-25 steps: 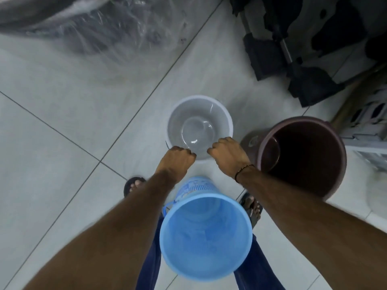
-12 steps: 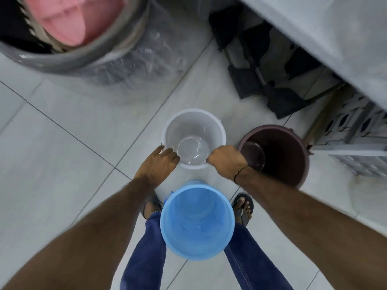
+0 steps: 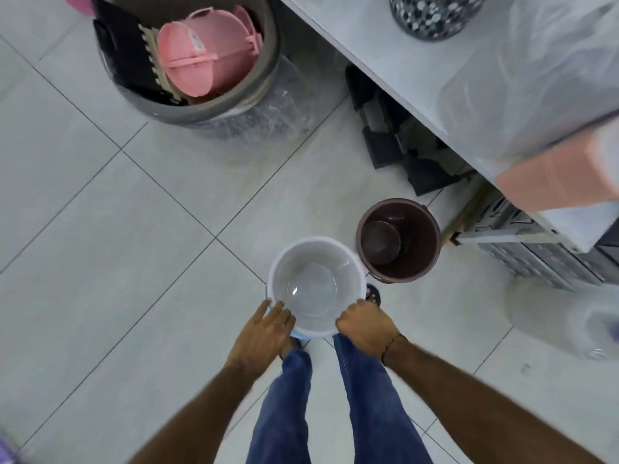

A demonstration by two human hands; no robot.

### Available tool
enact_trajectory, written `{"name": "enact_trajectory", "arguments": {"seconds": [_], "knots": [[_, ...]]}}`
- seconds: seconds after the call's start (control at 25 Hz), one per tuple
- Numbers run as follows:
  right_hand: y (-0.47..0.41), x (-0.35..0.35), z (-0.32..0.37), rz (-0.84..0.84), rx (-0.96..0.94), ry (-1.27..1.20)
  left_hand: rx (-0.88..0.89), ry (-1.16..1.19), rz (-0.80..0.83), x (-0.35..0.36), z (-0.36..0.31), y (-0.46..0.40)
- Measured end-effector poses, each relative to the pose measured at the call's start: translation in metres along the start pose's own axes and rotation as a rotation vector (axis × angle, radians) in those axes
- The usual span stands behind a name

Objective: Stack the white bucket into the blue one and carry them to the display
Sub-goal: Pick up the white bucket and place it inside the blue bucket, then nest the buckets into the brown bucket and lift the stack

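Your right hand (image 3: pixel 363 324) is closed in a fist over the near rim of the white bucket (image 3: pixel 316 286), and your left hand (image 3: pixel 264 333) has its fingers laid loosely on the rim's other near corner, more steadying than gripping. Half a second back the blue bucket (image 3: pixel 299 335) was open between your legs with the white one out ahead on the floor; now only a thin blue sliver peeks out under the white rim, so the nesting looks basically done. Just beyond your right fist sits the brown bucket (image 3: pixel 398 241), and further out the white shelf (image 3: pixel 385 58). Carry's next, I'd guess.
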State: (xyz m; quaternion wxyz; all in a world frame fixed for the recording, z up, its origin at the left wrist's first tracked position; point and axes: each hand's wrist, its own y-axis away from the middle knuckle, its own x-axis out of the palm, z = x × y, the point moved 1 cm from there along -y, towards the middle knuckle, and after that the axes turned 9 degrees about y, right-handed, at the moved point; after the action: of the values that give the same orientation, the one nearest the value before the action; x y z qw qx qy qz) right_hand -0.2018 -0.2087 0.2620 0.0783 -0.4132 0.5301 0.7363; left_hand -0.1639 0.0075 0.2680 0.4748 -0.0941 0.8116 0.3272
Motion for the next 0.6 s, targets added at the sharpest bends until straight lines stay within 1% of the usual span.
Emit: {"name": "enact_trajectory", "arguments": {"seconds": [0.04, 0.16, 0.24, 0.28, 0.32, 0.4, 0.44, 0.48, 0.52, 0.56, 0.6], "knots": [[-0.01, 0.023, 0.011, 0.034, 0.003, -0.017, 0.011, 0.009, 0.013, 0.026, 0.002, 0.003], [-0.056, 0.089, 0.035, 0.09, 0.013, -0.056, -0.027, -0.003, 0.052, 0.109, 0.017, -0.004], [-0.08, 0.109, 0.042, 0.148, 0.04, -0.052, -0.043, 0.006, 0.098, 0.139, 0.03, -0.018], [-0.096, 0.123, 0.047, 0.147, 0.068, -0.032, -0.036, -0.007, 0.103, 0.163, 0.039, -0.028], [-0.111, 0.137, 0.05, 0.106, 0.104, -0.002, -0.034, 0.005, 0.101, 0.181, 0.046, -0.037], [-0.137, 0.162, 0.05, 0.066, 0.171, -0.074, -0.06, 0.096, 0.104, 0.213, 0.064, -0.057], [-0.147, 0.174, 0.05, 0.022, 0.186, -0.151, -0.103, 0.167, 0.075, 0.223, 0.072, -0.065], [-0.154, 0.182, 0.049, -0.065, 0.224, -0.245, -0.18, 0.256, -0.008, 0.227, 0.08, -0.075], [-0.158, 0.186, 0.046, -0.159, 0.316, -0.325, -0.288, 0.331, -0.142, 0.227, 0.09, -0.086], [-0.163, 0.192, 0.042, -0.246, 0.466, -0.39, -0.421, 0.381, -0.265, 0.226, 0.102, -0.098], [-0.168, 0.202, 0.035, -0.291, 0.658, -0.476, -0.549, 0.431, -0.325, 0.227, 0.115, -0.111]]}}
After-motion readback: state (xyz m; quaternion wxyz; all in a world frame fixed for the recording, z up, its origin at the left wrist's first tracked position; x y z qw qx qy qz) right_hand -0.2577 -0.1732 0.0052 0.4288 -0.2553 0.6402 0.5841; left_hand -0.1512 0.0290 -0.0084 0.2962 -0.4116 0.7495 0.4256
